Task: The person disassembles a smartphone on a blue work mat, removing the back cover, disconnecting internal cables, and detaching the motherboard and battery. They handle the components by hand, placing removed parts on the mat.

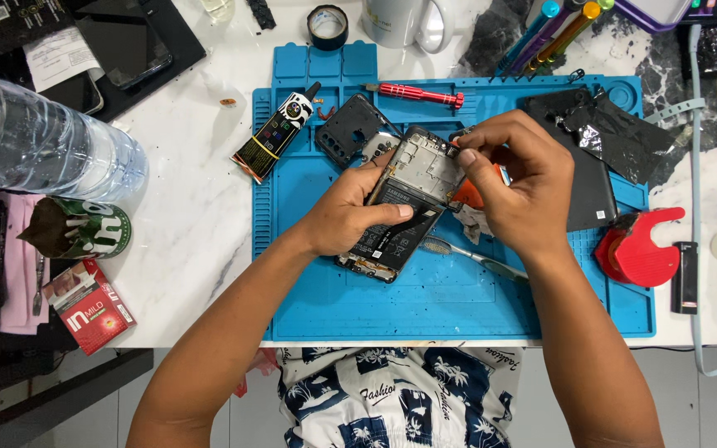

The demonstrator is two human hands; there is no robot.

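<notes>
An opened smartphone with its back removed lies tilted on a blue silicone work mat, black battery and metal frame exposed. My left hand grips its lower half, thumb pressed across the battery. My right hand is closed at the phone's upper right edge, fingertips pinching a small part there, with an orange tool partly hidden under the palm. What the fingertips hold is too small to tell.
On the mat: a black glue tube, a black plastic cover, a red screwdriver, a phone back panel, crumpled black film, a toothbrush. Off it: water bottle, red tape dispenser, white mug, tape roll.
</notes>
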